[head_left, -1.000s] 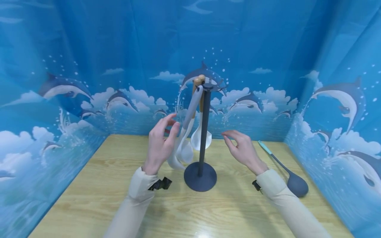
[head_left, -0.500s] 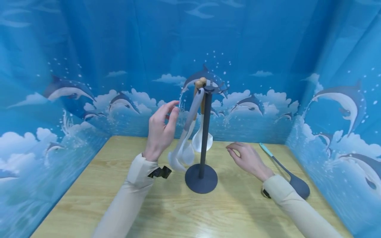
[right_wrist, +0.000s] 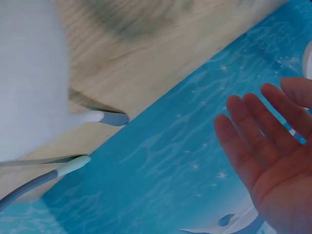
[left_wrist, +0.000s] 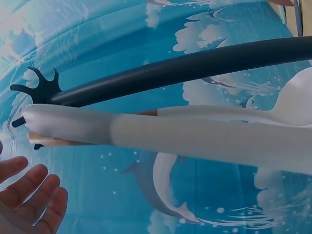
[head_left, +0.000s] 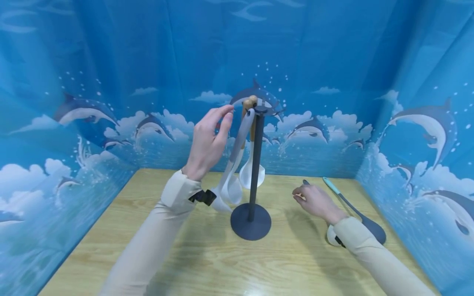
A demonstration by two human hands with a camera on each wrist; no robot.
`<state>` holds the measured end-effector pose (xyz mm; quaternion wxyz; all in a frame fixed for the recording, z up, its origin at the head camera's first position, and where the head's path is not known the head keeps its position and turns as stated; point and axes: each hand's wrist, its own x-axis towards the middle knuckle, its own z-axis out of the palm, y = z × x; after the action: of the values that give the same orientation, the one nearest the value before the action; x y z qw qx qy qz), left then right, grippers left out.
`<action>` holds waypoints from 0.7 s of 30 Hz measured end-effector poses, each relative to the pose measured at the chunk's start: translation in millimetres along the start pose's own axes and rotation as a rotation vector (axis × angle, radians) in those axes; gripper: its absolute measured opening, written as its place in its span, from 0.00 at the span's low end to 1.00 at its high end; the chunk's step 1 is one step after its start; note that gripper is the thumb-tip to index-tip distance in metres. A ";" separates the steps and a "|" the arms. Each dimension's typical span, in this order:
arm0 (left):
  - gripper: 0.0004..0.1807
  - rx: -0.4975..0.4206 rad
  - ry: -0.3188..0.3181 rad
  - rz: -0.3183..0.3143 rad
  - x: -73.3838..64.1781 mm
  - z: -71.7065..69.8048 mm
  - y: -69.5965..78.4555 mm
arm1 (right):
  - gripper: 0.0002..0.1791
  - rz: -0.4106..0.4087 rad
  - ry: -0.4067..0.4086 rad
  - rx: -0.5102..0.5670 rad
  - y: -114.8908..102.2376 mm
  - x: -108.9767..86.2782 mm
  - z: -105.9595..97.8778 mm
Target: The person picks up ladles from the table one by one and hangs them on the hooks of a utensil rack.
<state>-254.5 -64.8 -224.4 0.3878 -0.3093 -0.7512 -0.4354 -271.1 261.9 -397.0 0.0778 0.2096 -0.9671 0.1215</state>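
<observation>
My left hand [head_left: 209,142], fingers loosely bent, is beside the top of a grey-handled white utensil [head_left: 242,133] hanging from the dark utensil stand [head_left: 255,164]. In the left wrist view, the fingertips [left_wrist: 58,200] are apart from its handle. Two wooden-handled utensils with white heads, one a ladle [head_left: 246,174], hang behind it. My right hand [head_left: 314,201] is over the table at the right, palm bare in the right wrist view. Beneath it lies a utensil with a grey handle tip [right_wrist: 114,118] and a large white head [right_wrist: 31,83], mostly hidden by hand and sleeve in the head view.
A dark ladle [head_left: 372,230] with a mint handle lies along the table's right side. The stand's round base [head_left: 250,230] rests mid-table, and bare hooks [left_wrist: 41,87] show at its top. Dolphin-print curtains [head_left: 311,49] enclose the wooden table [head_left: 111,238] at the back and sides.
My left hand has risen and moved right, towards the top of the stand. The right hand has drawn away to the right and lower, uncovering the grey handle tip of the lying utensil.
</observation>
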 end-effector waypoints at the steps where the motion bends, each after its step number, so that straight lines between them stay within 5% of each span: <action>1: 0.20 0.005 -0.006 0.003 2.6 0.7 1.4 | 0.09 0.007 -0.013 -0.007 2.2 -0.7 0.2; 10: 0.23 0.063 -0.083 -0.060 24.9 5.7 13.3 | 0.09 0.061 -0.061 -0.046 22.7 -10.3 1.9; 21: 0.21 0.079 -0.114 -0.024 42.8 16.5 20.2 | 0.14 0.160 -0.246 -0.126 43.1 -26.6 3.0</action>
<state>-265.3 -35.9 -184.9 0.3512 -0.3089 -0.7924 -0.3917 -265.7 309.4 -414.0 -0.0382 0.1401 -0.9886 0.0400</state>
